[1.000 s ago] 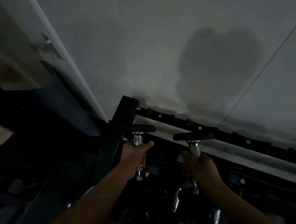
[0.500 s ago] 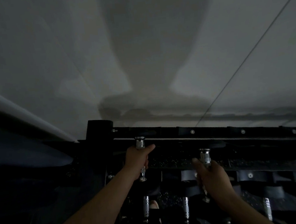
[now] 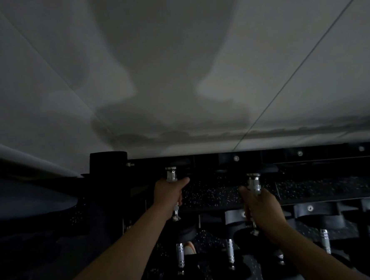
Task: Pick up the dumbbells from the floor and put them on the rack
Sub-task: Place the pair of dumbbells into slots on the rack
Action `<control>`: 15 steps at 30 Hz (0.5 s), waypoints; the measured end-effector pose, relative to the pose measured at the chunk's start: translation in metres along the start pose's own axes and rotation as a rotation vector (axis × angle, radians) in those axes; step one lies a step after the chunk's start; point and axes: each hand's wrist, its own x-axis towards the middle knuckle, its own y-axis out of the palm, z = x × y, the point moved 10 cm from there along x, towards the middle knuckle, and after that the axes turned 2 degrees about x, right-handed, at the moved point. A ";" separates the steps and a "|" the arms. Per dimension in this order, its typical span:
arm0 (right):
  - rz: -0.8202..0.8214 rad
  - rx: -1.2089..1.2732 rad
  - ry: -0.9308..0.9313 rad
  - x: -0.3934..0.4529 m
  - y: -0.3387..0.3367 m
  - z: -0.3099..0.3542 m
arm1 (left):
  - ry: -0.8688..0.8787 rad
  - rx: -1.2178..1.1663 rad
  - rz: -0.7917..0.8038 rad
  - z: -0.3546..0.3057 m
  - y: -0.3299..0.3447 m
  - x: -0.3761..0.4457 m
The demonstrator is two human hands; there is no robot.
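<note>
Chrome-handled dumbbells gripped above black rack.

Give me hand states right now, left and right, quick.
Left hand: closed around the chrome handle of a dumbbell.
Right hand: closed around the chrome handle of a second dumbbell.

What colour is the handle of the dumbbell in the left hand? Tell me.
Shiny silver chrome handle, with black ends, gripped by the left hand; head view.
</note>
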 end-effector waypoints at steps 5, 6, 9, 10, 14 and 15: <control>-0.063 -0.035 0.047 0.031 0.002 -0.008 | 0.016 -0.009 -0.006 0.003 0.002 0.004; -0.069 -0.041 0.050 0.036 0.003 -0.009 | 0.023 -0.008 -0.009 0.002 0.002 0.005; -0.062 -0.035 0.054 0.047 0.010 -0.009 | 0.031 -0.001 -0.013 0.002 0.002 0.005; -0.060 -0.045 0.058 0.050 0.011 -0.009 | 0.033 0.000 -0.013 0.002 0.002 0.005; -0.047 -0.039 0.080 0.055 0.016 -0.015 | 0.027 0.000 -0.004 0.003 0.002 0.005; -0.044 -0.041 0.079 0.056 0.017 -0.017 | 0.029 -0.003 -0.001 0.003 0.002 0.005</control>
